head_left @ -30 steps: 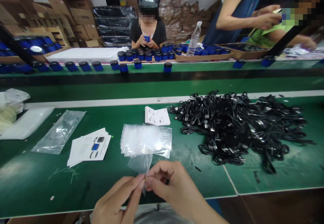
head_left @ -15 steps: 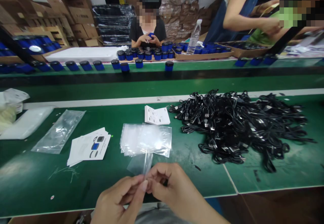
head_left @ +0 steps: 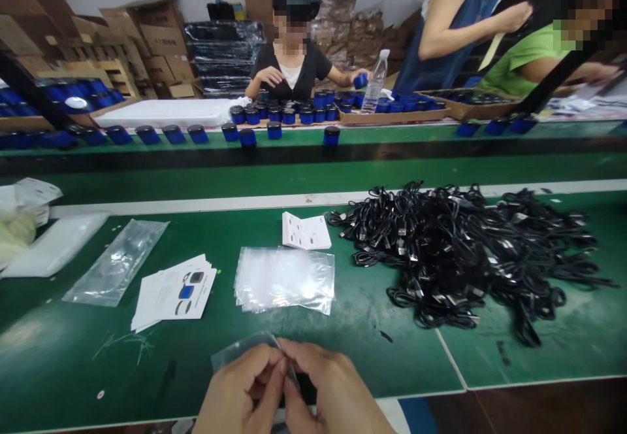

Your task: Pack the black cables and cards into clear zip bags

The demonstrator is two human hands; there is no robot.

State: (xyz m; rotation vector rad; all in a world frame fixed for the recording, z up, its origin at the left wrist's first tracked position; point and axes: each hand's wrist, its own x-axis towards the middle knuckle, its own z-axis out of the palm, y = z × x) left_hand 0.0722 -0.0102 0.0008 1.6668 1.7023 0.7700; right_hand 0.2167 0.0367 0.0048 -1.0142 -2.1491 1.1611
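Observation:
Close to the table's front edge, my left hand [head_left: 247,388] and my right hand [head_left: 326,385] meet, fingertips pinched together on a clear plastic bag [head_left: 242,349]. Part of the bag sticks out past my left fingers; the rest is hidden by both hands. Just beyond them lies a stack of clear plastic bags [head_left: 284,280]. Behind that stack sits a folded white leaflet pile [head_left: 307,231] with small printed pictures. Over to the left is a fanned pile of printed cards [head_left: 174,293].
A large heap of black USB cables [head_left: 455,251] covers the right side. At left lie a long clear bag [head_left: 117,264] and a white plastic-wrapped bundle [head_left: 56,244]. Blue jars with black lids [head_left: 247,136] line the far ledge, where a person sits near a plastic bottle [head_left: 376,81].
My hands have drawn nearer to me with the bag, away from the stack, and the bag now points left. The person opposite has reached sideways with a blue jar.

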